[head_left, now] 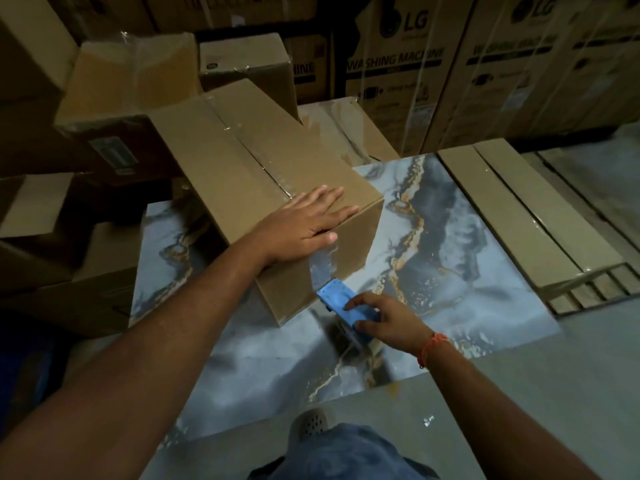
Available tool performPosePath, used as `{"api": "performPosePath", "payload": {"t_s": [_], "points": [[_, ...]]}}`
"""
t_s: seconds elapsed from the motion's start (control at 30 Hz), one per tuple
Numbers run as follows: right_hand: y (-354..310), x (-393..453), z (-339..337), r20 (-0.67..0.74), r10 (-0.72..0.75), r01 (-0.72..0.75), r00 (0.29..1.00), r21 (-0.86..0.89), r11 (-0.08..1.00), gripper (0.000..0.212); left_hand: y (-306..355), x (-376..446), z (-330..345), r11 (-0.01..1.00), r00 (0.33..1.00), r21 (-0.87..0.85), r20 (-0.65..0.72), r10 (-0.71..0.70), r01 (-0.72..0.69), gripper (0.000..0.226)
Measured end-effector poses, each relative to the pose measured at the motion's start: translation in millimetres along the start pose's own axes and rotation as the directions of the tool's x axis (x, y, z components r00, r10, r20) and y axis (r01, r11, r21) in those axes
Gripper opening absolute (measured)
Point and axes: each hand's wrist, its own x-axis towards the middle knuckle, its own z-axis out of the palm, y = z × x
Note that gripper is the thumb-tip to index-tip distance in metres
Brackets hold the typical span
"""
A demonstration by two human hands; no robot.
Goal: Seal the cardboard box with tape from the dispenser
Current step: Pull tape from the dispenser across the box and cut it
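Note:
A brown cardboard box [242, 174] lies on a marble-patterned slab [450, 237], its top flaps closed with clear tape along the middle seam. My left hand [308, 220] rests flat on the near end of the box top, fingers spread over the tape. A strip of clear tape [323, 268] runs down the box's near side to the blue tape dispenser [343, 303]. My right hand [384, 320] grips the dispenser low beside the box's bottom edge, just above the slab.
Stacked cardboard boxes [128, 84] crowd the left and back. Large washing-machine cartons [415, 64] stand behind. Long flat cartons [519, 216] lie on the right. My knee and sandalled foot [311, 424] are at the bottom, on the grey floor.

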Motion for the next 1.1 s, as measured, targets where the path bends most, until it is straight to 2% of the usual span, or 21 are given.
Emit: {"api": "performPosePath", "payload": {"t_s": [0.13,0.43,0.63,0.77,0.87,0.97,1.1], "points": [[1,4,5,0.047,0.045,-0.055,0.998,0.252,0.966,0.032,0,-1,-1,1.000,1.000,-0.025,-0.005,0.006,-0.006,0.057],[-1,23,-2,0.201,0.053,-0.145,0.978,0.474,0.869,0.034,1,2,1,0.995,0.999,-0.082,0.000,-0.049,0.049,0.054],[11,9,3,0.122,0.006,-0.065,0.993,0.484,0.872,0.029,7,5,-3,0.982,0.986,-0.087,0.003,-0.169,0.168,0.053],[28,-19,4,0.123,0.005,-0.070,0.992,0.524,0.849,0.029,11,6,-4,0.966,0.971,-0.103,-0.006,-0.241,0.239,0.052],[37,-39,2,0.104,-0.019,-0.044,0.994,0.571,0.820,0.031,11,6,-2,0.960,0.966,-0.109,-0.015,-0.259,0.256,0.052],[38,-48,0,0.066,-0.043,0.000,0.997,0.551,0.834,0.031,11,7,-3,0.957,0.961,-0.100,-0.011,-0.275,0.273,0.053],[32,-42,3,0.054,0.018,-0.046,0.998,0.567,0.822,0.029,13,8,-5,0.955,0.958,-0.086,-0.005,-0.285,0.284,0.054]]}}
